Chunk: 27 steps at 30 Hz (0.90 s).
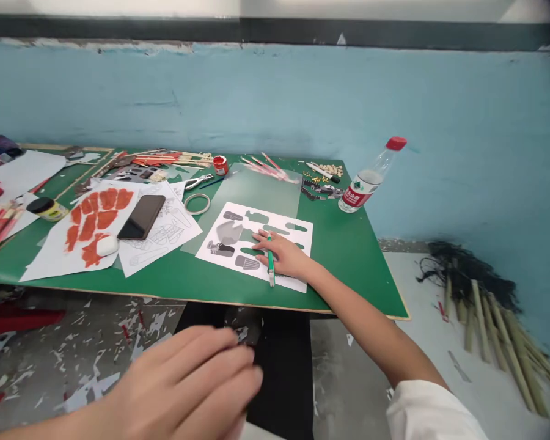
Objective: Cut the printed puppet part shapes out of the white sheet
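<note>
My right hand (286, 255) rests on a white sheet (215, 260) with its fingers spread, a slim green pen-like tool (271, 260) tucked between them. Grey shapes are printed on that sheet, and in several places green shows through cut-out openings. A translucent sheet (238, 186) lies partly under it. Close to the camera, below the table's front edge, is my left hand (197, 382). Its fingers are bent and pressed together, the palm side is hidden, and I cannot see whether anything is in it.
On the green table (357, 263) stands a tilted-looking water bottle (364, 183) at right. Left of the sheet are a tape roll (197, 204), pliers (198, 181), a phone (142, 217), a red paint jar (220, 165) and an orange-painted paper (55, 250). Bamboo sticks (499, 336) lie at lower right.
</note>
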{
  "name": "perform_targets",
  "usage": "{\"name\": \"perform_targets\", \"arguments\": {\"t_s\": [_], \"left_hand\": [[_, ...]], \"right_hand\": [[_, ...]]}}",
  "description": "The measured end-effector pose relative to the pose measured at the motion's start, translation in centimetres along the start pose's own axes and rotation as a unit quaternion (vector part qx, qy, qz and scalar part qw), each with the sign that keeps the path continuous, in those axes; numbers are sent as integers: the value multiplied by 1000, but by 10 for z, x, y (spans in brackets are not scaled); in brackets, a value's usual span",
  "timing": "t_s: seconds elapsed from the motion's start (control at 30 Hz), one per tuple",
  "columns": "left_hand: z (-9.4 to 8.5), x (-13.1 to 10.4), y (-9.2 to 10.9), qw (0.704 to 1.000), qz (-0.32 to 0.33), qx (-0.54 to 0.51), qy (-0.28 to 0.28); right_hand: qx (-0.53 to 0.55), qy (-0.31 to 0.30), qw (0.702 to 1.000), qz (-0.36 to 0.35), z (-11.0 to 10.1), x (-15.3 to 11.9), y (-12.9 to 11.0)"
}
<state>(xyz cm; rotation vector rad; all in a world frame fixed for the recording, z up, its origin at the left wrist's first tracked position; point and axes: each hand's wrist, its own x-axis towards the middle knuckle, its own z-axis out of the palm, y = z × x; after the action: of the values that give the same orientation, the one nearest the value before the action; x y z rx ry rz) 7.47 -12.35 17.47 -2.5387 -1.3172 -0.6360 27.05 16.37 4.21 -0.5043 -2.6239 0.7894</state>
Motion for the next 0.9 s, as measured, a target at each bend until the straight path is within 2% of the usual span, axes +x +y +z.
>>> {"name": "perform_targets", "arguments": {"t_s": [0.1,0.17,0.23,0.3,0.4,0.5,0.77,0.9], "left_hand": [[55,25,-27,999,16,16,-36],[89,29,-46,998,9,27,-61],[114,26,-64,996,16,29,-79],[129,21,-79,995,33,22,-90],[140,18,-91,993,55,2,-106],[146,19,-96,990,66,-12,-122],[150,21,-100,990,80,-27,-114],[149,20,-99,988,69,-31,-133]], "right_hand": [[2,0,1000,7,0,0,0],[4,1,1000,10,0,-1,1],[7,3,1000,11,0,-2,1],[10,6,1000,17,0,-3,0],[-6,15,1000,11,-1,-5,-2],[-46,9,999,-3,-3,-5,-3],[-59,12,998,-1,-5,-5,-5],[-54,9,999,2,-6,-5,-6]]}}
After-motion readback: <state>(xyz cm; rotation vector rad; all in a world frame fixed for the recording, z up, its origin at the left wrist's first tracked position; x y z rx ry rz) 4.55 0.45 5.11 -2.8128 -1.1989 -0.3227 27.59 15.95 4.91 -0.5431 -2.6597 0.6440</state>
